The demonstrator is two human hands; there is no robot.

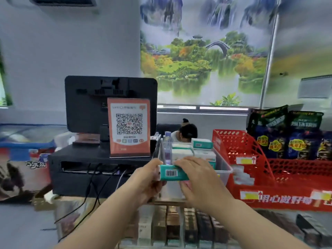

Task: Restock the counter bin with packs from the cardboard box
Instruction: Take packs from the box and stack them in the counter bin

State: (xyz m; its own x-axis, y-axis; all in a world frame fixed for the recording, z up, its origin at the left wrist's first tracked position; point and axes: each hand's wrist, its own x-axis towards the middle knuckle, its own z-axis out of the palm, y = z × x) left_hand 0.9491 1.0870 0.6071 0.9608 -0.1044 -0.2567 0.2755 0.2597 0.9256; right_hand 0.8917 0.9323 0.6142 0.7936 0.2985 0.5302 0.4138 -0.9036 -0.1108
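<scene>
1. The pack (173,174) is held at the near rim of the clear bin (225,169), with its barcode face turned toward the person.
2. The left hand (147,178) grips the pack's left end, fingers curled round it. The right hand (195,178) grips the right end, fingers laid over the top edge.
3. Handling, as judged: the pack looks light and soft-wrapped, so it should yield under pressure, and its film may be slippery. It should be held by the short ends, as here, without crushing the middle.
4. The bin, at 12 o'clock from the pack, holds several similar packs (201,142) in rows, with one lying on top at the far end.
5. A clear bottle (167,146) stands at the bin's 9 o'clock side. Whether it is inside the bin cannot be told.
6. A red basket (233,146) adjoins the bin at 3 o'clock. Its contents are too blurred to name.
</scene>
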